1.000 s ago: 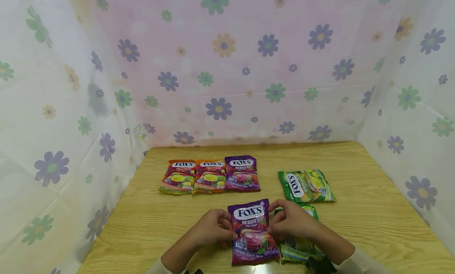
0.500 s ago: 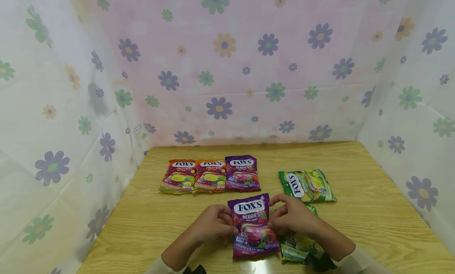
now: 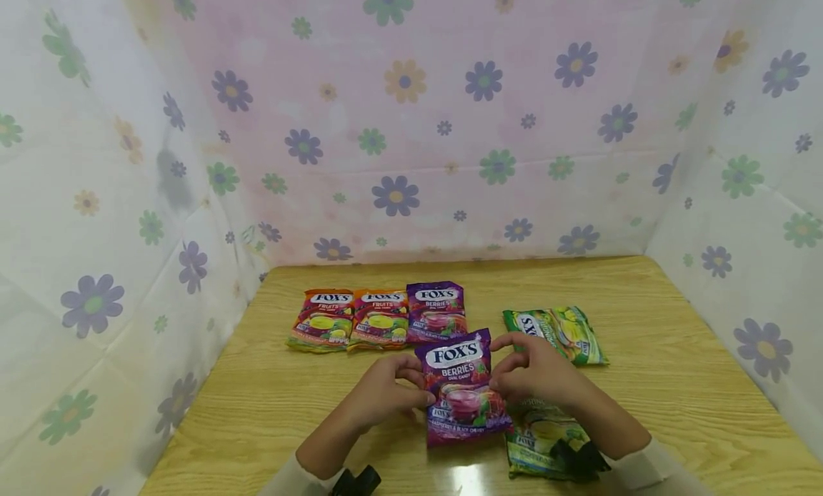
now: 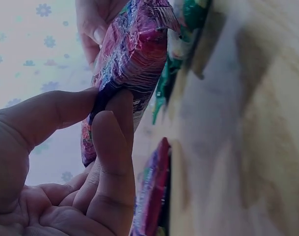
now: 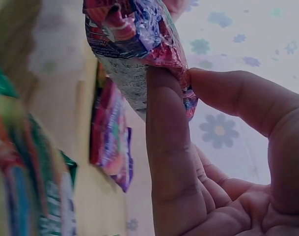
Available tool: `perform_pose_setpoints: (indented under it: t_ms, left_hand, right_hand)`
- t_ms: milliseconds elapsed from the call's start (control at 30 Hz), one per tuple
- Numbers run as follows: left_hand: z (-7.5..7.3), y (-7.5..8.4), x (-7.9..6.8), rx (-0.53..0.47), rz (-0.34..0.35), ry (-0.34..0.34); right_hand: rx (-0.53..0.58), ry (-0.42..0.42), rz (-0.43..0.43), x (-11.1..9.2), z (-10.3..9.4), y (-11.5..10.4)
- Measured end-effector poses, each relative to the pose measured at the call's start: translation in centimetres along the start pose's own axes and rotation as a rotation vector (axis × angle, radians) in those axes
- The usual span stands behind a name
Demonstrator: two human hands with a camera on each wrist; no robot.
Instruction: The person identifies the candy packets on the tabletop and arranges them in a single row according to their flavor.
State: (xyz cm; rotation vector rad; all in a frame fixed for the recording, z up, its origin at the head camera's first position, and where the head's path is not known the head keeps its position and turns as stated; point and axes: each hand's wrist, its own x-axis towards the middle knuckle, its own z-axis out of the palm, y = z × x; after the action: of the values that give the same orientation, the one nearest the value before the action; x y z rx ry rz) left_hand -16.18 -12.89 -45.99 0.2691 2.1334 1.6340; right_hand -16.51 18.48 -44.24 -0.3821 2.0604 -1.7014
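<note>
A purple candy bag marked FOX'S Berries is held between both hands near the table's front. My left hand pinches its left edge, with the thumb in front and fingers behind. On the opposite edge, my right hand pinches it the same way. Both wrist views show the bag raised off the wood, thumb and fingers on either side of its edge. Beneath the right forearm lies a green candy bag, partly covered by the hand and arm.
Farther back, two orange Fruits bags and another purple Berries bag lie in a row on the wooden table. A second green bag lies sideways at the right. Flowered cloth encloses the back and sides.
Both hands have carried the purple Berries bag away from the front edge, toward the row behind. Its top now overlaps the purple bag in that row. The other bags have stayed put.
</note>
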Motion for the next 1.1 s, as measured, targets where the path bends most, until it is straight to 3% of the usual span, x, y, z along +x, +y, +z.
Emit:
perform_pose_setpoints:
  t_ms: [600,1100]
  left_hand:
    - [-0.4,4.4,1.9,-0.014,0.124,0.068]
    - [0.6,7.3,4.6,-0.012,0.236,0.248]
  right_hand:
    - [-0.077,0.181,-0.086,0.2,-2.2,-3.3]
    - [-0.176,0.38,-0.112,0.8,-4.1,-5.5]
